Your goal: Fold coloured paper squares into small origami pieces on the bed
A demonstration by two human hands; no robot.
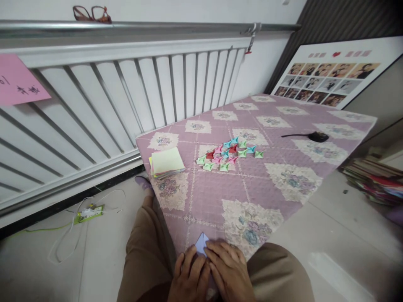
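Note:
A small piece of blue origami paper, folded to a point at the top, lies at the near edge of the cloth-covered table. My left hand has its bent fingers pressed on the paper's left and lower part. From the other side, my right hand holds it down with its fingers close together. The two hands meet over the paper's lower part and hide it. Farther up the table stand several small folded paper pieces in green, pink, red and blue. To their left is a stack of square paper sheets, pale yellow on top.
A black object with a thin handle lies at the table's right. Behind the table runs a white radiator with a pipe, and glasses rest above it. A power strip with cables lies on the floor at left.

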